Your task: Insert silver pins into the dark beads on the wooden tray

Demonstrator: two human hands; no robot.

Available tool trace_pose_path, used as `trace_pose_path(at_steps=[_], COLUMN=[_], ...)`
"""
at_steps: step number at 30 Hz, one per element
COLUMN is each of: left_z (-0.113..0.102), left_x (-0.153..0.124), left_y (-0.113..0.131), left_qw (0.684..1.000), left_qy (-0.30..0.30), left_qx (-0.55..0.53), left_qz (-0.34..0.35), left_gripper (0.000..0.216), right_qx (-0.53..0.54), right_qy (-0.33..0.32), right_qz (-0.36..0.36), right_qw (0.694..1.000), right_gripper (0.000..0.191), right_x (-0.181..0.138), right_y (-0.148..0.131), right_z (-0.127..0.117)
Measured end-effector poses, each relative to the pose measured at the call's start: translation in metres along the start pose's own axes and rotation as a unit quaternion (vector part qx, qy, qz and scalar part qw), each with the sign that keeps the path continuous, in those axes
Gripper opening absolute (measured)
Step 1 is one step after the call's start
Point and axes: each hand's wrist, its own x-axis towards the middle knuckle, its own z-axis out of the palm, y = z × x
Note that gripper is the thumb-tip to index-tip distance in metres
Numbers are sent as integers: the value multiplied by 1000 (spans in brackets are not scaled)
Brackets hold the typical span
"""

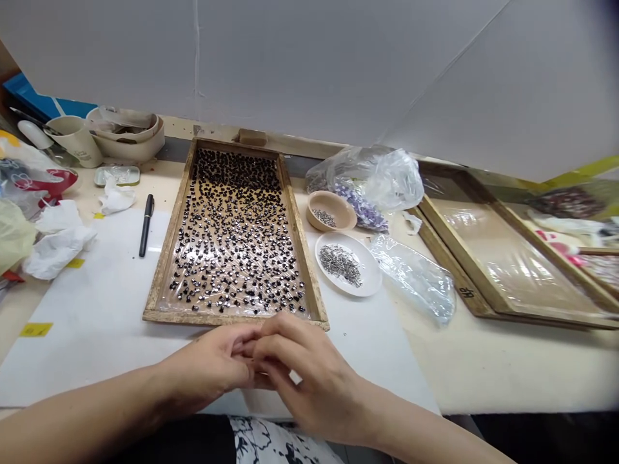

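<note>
My left hand (213,362) and my right hand (309,370) meet at the table's near edge, just in front of a wooden tray (155,283). The left fingers curl inward, and the right thumb and fingers pinch together over them. Whatever lies between them is hidden or too small to make out. Clear film lines the tray, with many small shiny black pieces (236,258) spread over it, packed densely at the far end. Right of the tray, a white dish (370,277) holds a pile of small silver metal parts (340,263). Similar parts lie in a beige bowl (338,206) behind it.
A black pen (146,225) lies left of the tray on a white sheet (97,309). Crumpled tissues (60,248), a cup (77,138) and tubs (130,148) stand farther left. Plastic bags (416,277) and stacked film-covered wooden frames (512,251) occupy the right. A wall rises behind.
</note>
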Motion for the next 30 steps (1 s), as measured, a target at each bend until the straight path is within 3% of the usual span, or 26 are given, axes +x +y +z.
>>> trace_pose_path(at_steps=[3, 6, 13, 30], left_z=[-1, -3, -6, -8], left_x=[-1, -3, -3, -2], left_y=[0, -1, 2, 0], left_qw=[996, 990, 993, 993], left_qy=[62, 112, 104, 98], left_qx=[-12, -12, -6, 4], left_qz=[-56, -90, -58, -68], left_gripper=[43, 50, 48, 43], right_qx=[-16, -101, -214, -235], right_qy=[39, 60, 15, 3], right_qz=[52, 106, 120, 122], right_qw=[998, 987, 969, 964], right_gripper=[15, 13, 18, 19], right_x=[-6, -11, -8, -4], right_y=[18, 43, 64, 68], right_z=[-18, -32, -27, -24])
